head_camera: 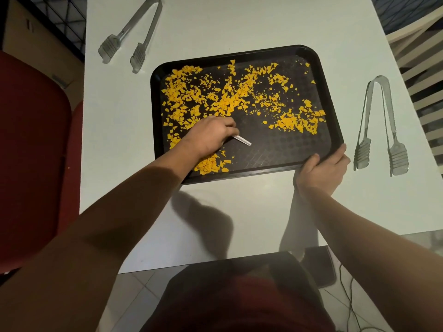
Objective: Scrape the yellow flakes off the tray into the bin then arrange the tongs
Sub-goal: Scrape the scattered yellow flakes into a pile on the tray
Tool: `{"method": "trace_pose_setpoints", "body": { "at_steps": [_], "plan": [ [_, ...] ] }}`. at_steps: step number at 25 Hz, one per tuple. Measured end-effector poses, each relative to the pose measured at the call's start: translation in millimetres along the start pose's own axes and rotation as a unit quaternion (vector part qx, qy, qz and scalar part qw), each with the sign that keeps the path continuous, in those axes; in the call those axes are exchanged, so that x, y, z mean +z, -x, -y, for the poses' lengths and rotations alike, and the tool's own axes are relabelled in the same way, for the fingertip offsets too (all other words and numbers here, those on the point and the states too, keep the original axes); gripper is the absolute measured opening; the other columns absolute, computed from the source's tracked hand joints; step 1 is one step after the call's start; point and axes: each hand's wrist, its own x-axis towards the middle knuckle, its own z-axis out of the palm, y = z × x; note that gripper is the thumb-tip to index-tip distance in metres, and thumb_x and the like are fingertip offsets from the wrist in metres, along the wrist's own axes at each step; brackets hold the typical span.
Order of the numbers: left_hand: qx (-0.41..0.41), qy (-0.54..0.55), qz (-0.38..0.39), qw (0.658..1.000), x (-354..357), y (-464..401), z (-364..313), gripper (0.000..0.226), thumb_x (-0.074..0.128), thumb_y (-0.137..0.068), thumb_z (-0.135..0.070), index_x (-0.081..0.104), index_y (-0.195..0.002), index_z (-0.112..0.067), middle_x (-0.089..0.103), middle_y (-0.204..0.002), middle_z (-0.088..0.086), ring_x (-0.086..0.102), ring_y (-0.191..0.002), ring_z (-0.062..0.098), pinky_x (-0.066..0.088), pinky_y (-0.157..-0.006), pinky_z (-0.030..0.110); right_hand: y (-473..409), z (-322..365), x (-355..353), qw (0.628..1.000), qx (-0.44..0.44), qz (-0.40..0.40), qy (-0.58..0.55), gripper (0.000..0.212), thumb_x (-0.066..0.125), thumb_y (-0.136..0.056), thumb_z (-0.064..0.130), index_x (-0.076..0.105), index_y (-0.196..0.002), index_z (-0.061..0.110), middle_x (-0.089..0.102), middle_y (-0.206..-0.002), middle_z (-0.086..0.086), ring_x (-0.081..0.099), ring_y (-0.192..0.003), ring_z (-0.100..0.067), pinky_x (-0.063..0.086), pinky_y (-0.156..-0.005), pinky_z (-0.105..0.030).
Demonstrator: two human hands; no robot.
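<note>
Yellow flakes (230,99) lie scattered across the black tray (275,149), whose near right corner is gripped by the right hand (321,171) to steady it while a scraper (242,140) is pinched by the left hand (211,135) over its near-left part, tongs (378,130) being left beside it.

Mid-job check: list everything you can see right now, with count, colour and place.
tray: one, black, middle of the table
flakes: many, yellow, scattered over the tray, thickest on its left half
left tongs: one, clear grey, on the table at the far left of the tray
right tongs: one, clear grey, on the table right of the tray
scraper: one, pale, small, over the tray
table: one, white
chair: one, red, left of the table
left hand: holds the scraper
right hand: grips the tray's near right corner
</note>
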Motion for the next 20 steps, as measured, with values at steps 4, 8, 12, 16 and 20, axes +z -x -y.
{"method": "trace_pose_setpoints", "body": {
  "at_steps": [4,8,12,16,20],
  "plan": [
    [0.020,0.008,0.028,0.999,-1.0,22.1,12.8,0.033,0.051,-0.091,-0.009,0.060,-0.122,-0.017,0.060,-0.123,0.003,0.054,-0.104,0.028,0.034,-0.088,0.034,0.1,-0.1,0.8,1.000,-0.001,-0.007,-0.002,0.067,0.036,-0.085,0.028,0.020,-0.143,0.000,0.039,-0.129,-0.022,0.042,-0.113,-0.037,0.033,-0.095,-0.040],
    [0.094,-0.002,0.018,0.995,-13.2,53.8,24.8,0.029,0.062,-0.081,-0.003,0.068,-0.110,-0.008,0.066,-0.110,0.014,0.061,-0.102,0.030,0.038,-0.085,0.040,0.7,0.0,1.2,1.000,-0.003,-0.007,-0.004,0.067,0.035,-0.085,0.029,0.020,-0.143,0.000,0.039,-0.129,-0.021,0.042,-0.112,-0.036,0.034,-0.094,-0.040],
    [0.012,0.011,-0.031,0.999,-10.9,36.7,7.5,0.027,0.056,-0.089,-0.015,0.063,-0.116,-0.014,0.060,-0.117,0.009,0.054,-0.108,0.028,0.037,-0.088,0.038,0.7,0.6,1.0,1.000,0.000,-0.002,-0.004,0.066,0.036,-0.086,0.028,0.019,-0.144,0.001,0.039,-0.130,-0.021,0.042,-0.113,-0.036,0.034,-0.096,-0.041],
    [-0.051,-0.024,0.000,0.998,1.7,10.5,-11.5,0.033,0.044,-0.096,-0.017,0.054,-0.127,-0.018,0.055,-0.125,0.006,0.048,-0.114,0.025,0.035,-0.093,0.035,0.9,0.9,0.0,1.000,-0.002,-0.001,-0.002,0.066,0.036,-0.086,0.028,0.019,-0.144,0.000,0.039,-0.130,-0.021,0.042,-0.113,-0.035,0.033,-0.096,-0.040],
    [0.035,-0.043,0.058,0.997,1.3,27.2,2.1,0.035,0.047,-0.095,-0.014,0.054,-0.128,-0.019,0.056,-0.129,0.003,0.048,-0.115,0.022,0.029,-0.094,0.032,0.3,1.2,0.0,1.000,-0.003,-0.003,-0.004,0.065,0.037,-0.087,0.027,0.020,-0.143,0.000,0.039,-0.130,-0.021,0.042,-0.112,-0.036,0.034,-0.095,-0.040]
  ]
}}
